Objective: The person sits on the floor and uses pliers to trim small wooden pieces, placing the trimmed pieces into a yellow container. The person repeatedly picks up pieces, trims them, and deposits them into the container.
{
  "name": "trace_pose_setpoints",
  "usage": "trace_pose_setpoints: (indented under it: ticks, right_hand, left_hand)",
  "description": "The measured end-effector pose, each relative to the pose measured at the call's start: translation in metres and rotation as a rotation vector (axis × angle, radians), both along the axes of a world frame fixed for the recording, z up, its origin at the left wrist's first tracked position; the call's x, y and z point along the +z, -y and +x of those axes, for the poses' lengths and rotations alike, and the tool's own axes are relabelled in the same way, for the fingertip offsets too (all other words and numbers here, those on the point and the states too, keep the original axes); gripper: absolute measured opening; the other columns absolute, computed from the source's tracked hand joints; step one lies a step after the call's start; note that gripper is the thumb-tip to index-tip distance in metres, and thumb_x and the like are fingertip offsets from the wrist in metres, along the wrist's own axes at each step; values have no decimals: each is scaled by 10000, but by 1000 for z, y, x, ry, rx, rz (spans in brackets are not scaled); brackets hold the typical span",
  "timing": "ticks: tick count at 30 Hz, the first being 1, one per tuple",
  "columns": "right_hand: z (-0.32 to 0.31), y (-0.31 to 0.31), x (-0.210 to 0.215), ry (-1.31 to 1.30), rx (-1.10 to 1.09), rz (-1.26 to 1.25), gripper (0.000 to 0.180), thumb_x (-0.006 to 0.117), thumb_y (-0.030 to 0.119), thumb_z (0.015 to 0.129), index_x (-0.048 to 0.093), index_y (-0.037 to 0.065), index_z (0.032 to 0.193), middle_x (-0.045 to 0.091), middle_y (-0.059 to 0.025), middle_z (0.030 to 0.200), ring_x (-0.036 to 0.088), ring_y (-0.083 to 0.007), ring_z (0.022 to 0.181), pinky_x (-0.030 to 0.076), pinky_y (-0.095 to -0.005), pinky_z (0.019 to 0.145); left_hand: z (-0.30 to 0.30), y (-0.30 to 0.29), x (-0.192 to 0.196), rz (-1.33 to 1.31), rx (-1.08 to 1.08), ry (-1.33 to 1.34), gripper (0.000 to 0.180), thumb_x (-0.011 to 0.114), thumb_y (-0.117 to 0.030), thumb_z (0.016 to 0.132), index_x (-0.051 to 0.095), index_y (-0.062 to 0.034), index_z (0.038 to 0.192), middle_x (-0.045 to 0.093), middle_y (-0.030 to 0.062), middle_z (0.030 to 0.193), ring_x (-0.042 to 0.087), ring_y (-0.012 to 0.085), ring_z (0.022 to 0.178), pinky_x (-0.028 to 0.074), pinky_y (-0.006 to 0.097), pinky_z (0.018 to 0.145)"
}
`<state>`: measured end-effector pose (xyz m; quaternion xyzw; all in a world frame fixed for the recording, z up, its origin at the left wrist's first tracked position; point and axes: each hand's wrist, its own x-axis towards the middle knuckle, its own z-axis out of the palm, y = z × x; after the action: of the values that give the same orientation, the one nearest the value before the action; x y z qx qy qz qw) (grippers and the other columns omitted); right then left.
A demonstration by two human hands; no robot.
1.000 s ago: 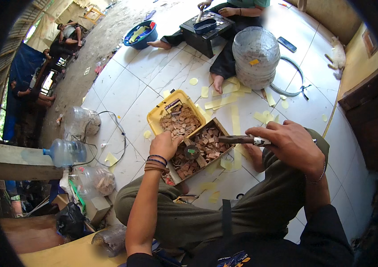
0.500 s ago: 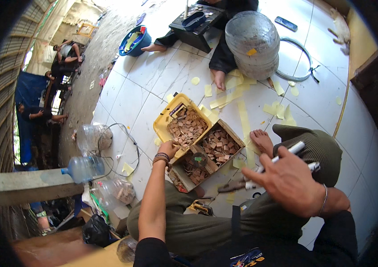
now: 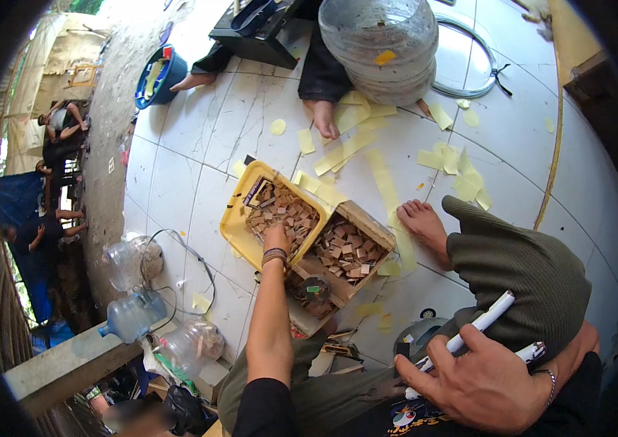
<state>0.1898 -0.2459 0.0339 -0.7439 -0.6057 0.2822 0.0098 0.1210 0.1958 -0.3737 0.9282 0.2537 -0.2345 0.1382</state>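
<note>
My left hand (image 3: 276, 237) reaches down into a yellow plastic tray (image 3: 233, 223), among many small brown square pieces (image 3: 287, 211). Its fingertips are hidden by the hand itself and the pieces. Against the tray stands a wooden box (image 3: 367, 217) with compartments, one filled with more brown squares (image 3: 347, 251). A dark round object (image 3: 313, 288) with a green mark sits over its near compartment. Over my bent leg, my right hand (image 3: 478, 379) grips two white tubes (image 3: 489, 313), one running between the fingers, the other passing under the palm.
Yellow paper strips and scraps (image 3: 382, 175) litter the white tiles. Opposite sits another person, whose foot (image 3: 323, 119) shows beside a large clear plastic container (image 3: 382, 51). A coil of cable (image 3: 480, 91) lies to its right. Plastic bottles (image 3: 134, 315) stand left, near a ledge (image 3: 68, 368).
My left hand has moved from the tray's near edge into the pieces. My right hand, still gripping the white tubes, sits lower in the picture. The whole view has shifted.
</note>
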Motion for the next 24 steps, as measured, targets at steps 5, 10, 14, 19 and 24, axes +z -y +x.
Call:
trace_pose_setpoints:
  ticks: [5,10,14,19,24]
  right_hand:
    - [-1,-3,0,-2,11,20,514,522,148,968,533,125,1482,593,-116,1026,613,-214,776,420,-371,917]
    - [-10,1,-3,-2,-12,50,385,531,165,972,560,114,1353,598,-97,942,611,-203,738,419,-362,827]
    - [-15,-5,-12,-35,-2,73,183,539,202,985,634,79,1083,629,-73,810,626,-194,709,406,-362,707]
    - [-10,-14,-26,127,-24,135,161,533,175,1003,603,108,1132,670,-86,872,695,-224,814,468,-386,799]
    - [-4,-23,-54,51,-127,517,359,555,114,985,594,186,1335,630,-61,1020,636,-222,856,450,-409,827]
  left_hand:
    - [-12,1,-14,-41,-35,132,349,839,-154,802,735,-34,1113,707,194,879,707,397,930,568,462,872]
    - [-24,-17,7,-111,80,112,268,838,-180,797,750,-30,1001,709,193,854,694,393,870,560,462,812]
    - [-29,-43,71,-209,173,205,290,818,-220,867,772,-33,1083,749,149,864,740,251,818,580,387,772]
    - [-16,-75,190,-492,422,343,302,775,-172,942,585,11,1090,746,147,929,749,195,819,638,314,722]
    - [-35,-21,325,-670,278,593,465,721,-162,992,542,-104,1417,721,125,1077,703,192,992,589,360,921]
